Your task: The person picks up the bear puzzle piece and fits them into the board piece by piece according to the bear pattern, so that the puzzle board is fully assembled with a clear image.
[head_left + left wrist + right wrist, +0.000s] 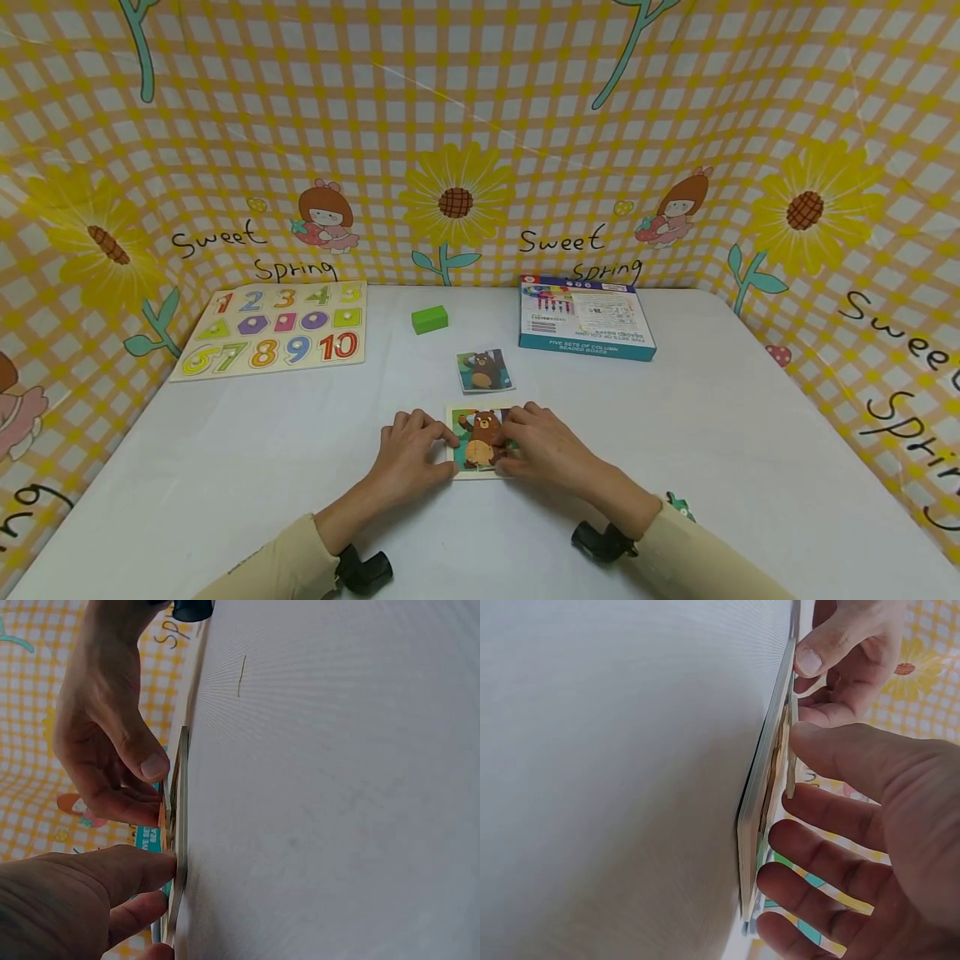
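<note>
A small wooden jigsaw board (487,477) with a brown bear picture lies flat on the white table. My left hand (411,450) holds the board's left edge, thumb near the front corner. At the board's right part, my right hand (546,442) pinches a thin puzzle piece (792,769) between thumb and index finger. In the right wrist view this piece is slightly tilted over the board, and the other fingers are spread along the board's side. The right hand hides the picture's right part. Just behind the board lies a matching bear picture card (486,371).
A green block (430,320) stands farther back. A wooden number and shape board (277,329) lies at back left, and a flat blue and white box (587,321) at back right. A checked cloth (465,108) rises behind the table and at both sides.
</note>
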The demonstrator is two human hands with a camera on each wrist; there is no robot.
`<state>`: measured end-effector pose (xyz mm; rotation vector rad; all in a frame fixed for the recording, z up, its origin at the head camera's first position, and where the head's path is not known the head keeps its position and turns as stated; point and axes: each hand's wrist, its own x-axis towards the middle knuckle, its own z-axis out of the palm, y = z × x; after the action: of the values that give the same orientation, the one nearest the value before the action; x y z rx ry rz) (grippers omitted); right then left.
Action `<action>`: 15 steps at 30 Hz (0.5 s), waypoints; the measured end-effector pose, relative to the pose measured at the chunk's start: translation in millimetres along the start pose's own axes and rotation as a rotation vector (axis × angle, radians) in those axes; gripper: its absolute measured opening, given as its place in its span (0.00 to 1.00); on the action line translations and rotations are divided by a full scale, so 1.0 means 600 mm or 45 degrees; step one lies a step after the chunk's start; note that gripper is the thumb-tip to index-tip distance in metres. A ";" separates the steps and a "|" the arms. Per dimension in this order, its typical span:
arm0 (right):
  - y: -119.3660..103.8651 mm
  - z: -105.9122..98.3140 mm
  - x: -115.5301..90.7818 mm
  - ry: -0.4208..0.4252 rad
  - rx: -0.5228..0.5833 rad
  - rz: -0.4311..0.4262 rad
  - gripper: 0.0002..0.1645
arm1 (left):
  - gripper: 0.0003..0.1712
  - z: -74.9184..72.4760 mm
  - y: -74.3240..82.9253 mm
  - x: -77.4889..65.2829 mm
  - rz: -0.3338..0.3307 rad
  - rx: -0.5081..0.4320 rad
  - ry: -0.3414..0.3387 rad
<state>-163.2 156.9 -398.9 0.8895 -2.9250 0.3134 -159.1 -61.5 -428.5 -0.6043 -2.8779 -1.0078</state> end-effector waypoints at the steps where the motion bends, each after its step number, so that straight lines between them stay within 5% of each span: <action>1: 0.000 0.001 0.001 -0.002 0.001 -0.002 0.14 | 0.10 0.000 0.000 0.000 0.000 0.001 -0.001; 15: -0.002 0.001 0.004 -0.025 -0.021 -0.010 0.14 | 0.10 -0.001 0.001 0.001 -0.027 -0.001 -0.014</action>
<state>-164.4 154.3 -399.1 0.9070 -2.9365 0.2809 -159.2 -61.2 -427.5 -0.5821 -2.8999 -1.0121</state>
